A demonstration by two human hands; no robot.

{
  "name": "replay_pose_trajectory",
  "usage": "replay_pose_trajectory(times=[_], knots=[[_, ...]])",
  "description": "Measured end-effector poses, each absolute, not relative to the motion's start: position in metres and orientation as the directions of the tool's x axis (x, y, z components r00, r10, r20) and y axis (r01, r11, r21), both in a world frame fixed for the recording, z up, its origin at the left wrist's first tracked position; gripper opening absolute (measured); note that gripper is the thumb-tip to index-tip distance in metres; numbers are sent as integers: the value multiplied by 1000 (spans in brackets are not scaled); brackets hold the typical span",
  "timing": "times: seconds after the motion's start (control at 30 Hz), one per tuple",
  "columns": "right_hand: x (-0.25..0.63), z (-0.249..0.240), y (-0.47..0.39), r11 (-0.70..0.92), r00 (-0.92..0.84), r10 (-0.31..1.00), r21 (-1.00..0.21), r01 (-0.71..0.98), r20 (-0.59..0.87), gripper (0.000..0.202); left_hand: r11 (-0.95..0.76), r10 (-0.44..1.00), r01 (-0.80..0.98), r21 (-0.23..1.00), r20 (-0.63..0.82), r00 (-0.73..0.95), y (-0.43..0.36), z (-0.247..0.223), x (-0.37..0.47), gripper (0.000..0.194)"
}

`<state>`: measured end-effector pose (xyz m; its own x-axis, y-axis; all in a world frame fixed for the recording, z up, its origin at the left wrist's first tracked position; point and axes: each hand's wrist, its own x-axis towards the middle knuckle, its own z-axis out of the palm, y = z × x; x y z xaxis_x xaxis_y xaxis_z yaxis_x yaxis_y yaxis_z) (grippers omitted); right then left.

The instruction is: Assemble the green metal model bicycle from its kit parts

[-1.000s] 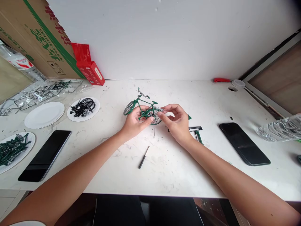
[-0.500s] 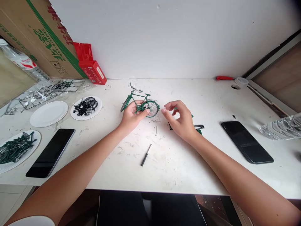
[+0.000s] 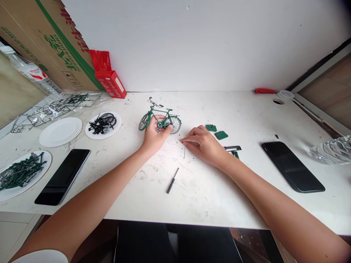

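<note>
Upright in my left hand (image 3: 155, 136) is a green model bicycle (image 3: 169, 119), its fingers and thumb closed around the lower frame by the rear wheel. My right hand (image 3: 201, 143) is low over the tabletop, thumb and forefinger brought together; I cannot make out whether a tiny part is between them. Small loose bits and a thin bent wire piece (image 3: 184, 152) lie by those fingertips. Two flat green pieces (image 3: 221, 135) rest just beyond the right hand, and a black strip-like part (image 3: 233, 148) lies partly behind its wrist. Nearer me is a small screwdriver (image 3: 172, 180).
Phones lie left (image 3: 62, 176) and right (image 3: 293, 166). Plates hold black bicycle parts (image 3: 102, 125) and green parts (image 3: 23, 170); a stacked white plate (image 3: 60, 131) is between. A red box (image 3: 111, 84), a plastic bottle (image 3: 331, 150) and a red-handled tool (image 3: 265, 90) stand around the edges.
My right hand has come down from beside the rear wheel to the tabletop, its fingers drawing together. The flat green pieces now show. My left hand still holds the bicycle.
</note>
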<state>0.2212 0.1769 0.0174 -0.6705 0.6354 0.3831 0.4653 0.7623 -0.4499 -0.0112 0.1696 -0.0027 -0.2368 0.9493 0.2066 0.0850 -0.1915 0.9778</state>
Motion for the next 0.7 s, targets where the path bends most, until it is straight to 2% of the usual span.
replay_pose_trajectory(times=[0.2, 0.43, 0.63, 0.7], knots=[[224, 22, 177, 810, -737, 582, -332, 484, 345, 23, -206, 952, 95, 974, 222, -210, 167, -2, -11, 40], [219, 27, 173, 775, -712, 631, -266, 573, 308, 26, -252, 943, 162, 954, 279, -180, 163, 0, -9, 40], [211, 24, 171, 746, -694, 658, -133, 652, 293, 29, -270, 943, 163, 949, 295, -155, 161, 2, -8, 43], [211, 22, 172, 738, -679, 667, -152, 657, 306, 26, -262, 945, 163, 951, 288, -158, 160, 3, -8, 43]])
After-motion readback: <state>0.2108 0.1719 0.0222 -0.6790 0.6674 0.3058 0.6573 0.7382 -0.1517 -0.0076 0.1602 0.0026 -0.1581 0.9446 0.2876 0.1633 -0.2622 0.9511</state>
